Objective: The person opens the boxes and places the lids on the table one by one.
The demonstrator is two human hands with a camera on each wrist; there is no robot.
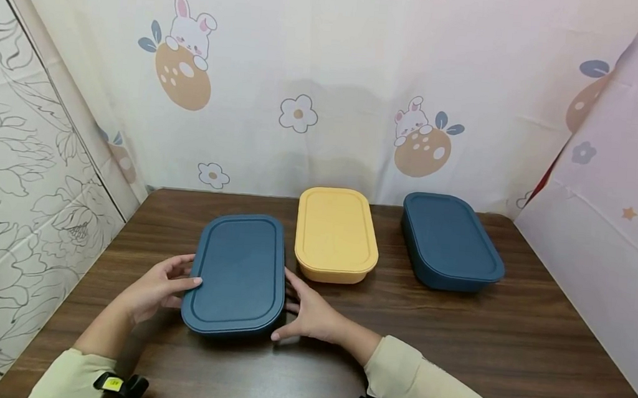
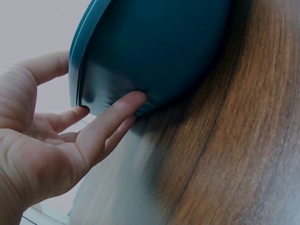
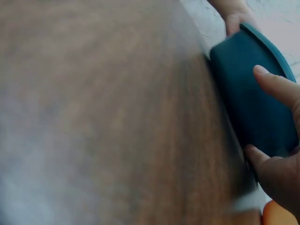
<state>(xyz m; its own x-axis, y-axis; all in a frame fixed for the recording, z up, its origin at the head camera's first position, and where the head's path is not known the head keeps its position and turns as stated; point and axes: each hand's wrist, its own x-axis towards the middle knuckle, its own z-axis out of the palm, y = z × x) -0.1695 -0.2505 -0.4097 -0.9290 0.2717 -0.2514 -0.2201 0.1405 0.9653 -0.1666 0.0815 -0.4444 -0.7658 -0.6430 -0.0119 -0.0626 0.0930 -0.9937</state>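
From the head view, a dark blue rectangular plastic lidded box sits on the brown wooden surface, held between both hands. The left hand presses its left side, thumb on the lid rim; the right hand cups its right side with spread fingers. A yellow lidded box lies just behind, a second dark blue lidded box farther right.

The left wrist view shows the left hand's fingers extended against the box wall.

The right wrist view shows the right hand's fingers curved round the box's side.
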